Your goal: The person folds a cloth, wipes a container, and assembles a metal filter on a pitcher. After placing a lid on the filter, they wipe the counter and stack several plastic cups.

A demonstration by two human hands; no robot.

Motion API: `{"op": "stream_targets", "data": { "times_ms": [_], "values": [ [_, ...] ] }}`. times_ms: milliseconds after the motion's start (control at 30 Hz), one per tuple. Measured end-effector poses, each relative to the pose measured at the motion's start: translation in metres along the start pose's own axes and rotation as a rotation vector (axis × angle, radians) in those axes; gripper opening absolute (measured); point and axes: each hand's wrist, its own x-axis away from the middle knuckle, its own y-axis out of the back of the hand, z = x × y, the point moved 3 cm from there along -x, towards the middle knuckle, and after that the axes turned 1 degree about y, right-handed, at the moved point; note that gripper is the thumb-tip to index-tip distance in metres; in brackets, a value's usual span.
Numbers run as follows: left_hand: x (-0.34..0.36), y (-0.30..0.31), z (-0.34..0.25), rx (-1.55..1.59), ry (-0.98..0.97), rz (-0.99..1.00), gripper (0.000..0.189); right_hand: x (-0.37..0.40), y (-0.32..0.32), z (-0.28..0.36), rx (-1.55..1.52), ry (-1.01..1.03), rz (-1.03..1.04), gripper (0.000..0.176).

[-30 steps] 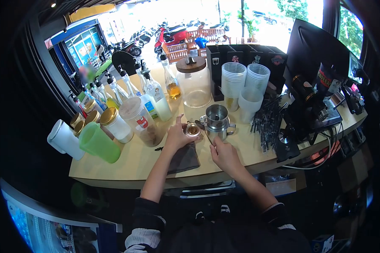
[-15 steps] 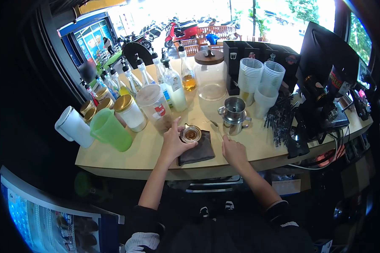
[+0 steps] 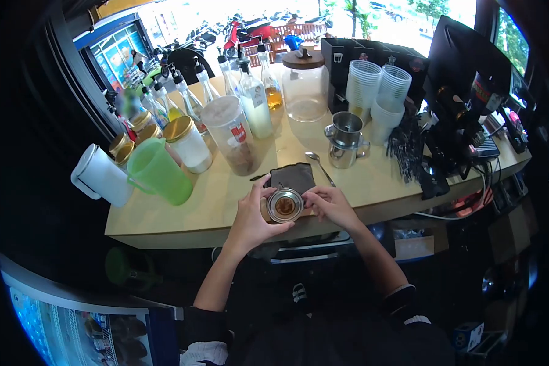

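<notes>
My left hand (image 3: pixel 253 219) is closed around a small round cup (image 3: pixel 285 205) with a shiny rim and brown contents, held over the counter's front edge. My right hand (image 3: pixel 330 206) pinches the cup's right side with its fingertips; what part they grip is partly hidden. Just beyond the cup, a dark folded cloth (image 3: pixel 291 177) lies on the counter. A metal spoon (image 3: pixel 318 166) rests to the right of the cloth, its bowl pointing away from me. Farther back stands a metal drip filter (image 3: pixel 347 129) on top of a clear glass mug (image 3: pixel 344 155).
On the wooden counter (image 3: pixel 146 226), a green pitcher (image 3: pixel 158 171), a white pitcher (image 3: pixel 104 177), a lidded tub (image 3: pixel 230 131) and pump bottles stand left. A glass jar (image 3: pixel 305 91), stacked plastic cups (image 3: pixel 387 100) and black straws (image 3: pixel 402 149) stand behind and right.
My right hand has let go of the spoon, which now lies on the counter, and has moved left to the cup. The cup has come closer to me, off the cloth.
</notes>
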Motion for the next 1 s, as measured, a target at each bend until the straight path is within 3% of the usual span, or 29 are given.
{"op": "stream_targets", "data": {
  "times_ms": [67,400,567,700,1000],
  "values": [
    [0.012,0.001,-0.009,0.045,-0.028,0.028,0.102,0.008,-0.009,-0.004,-0.237,-0.087,0.148,0.024],
    [0.079,-0.025,-0.052,0.107,-0.101,0.156,0.101,0.093,0.003,-0.016,-0.374,-0.165,0.323,0.022],
    [0.112,-0.057,-0.069,0.247,-0.046,0.23,0.102,0.147,0.015,-0.034,-0.425,-0.246,0.232,0.02],
    [0.136,-0.082,-0.068,0.074,-0.076,0.22,0.104,0.18,0.024,-0.065,-0.435,-0.286,0.166,0.02],
    [0.199,-0.156,0.023,0.289,0.242,0.151,0.09,0.217,0.053,-0.18,-0.393,-0.325,-0.006,0.022]
  ]
}}
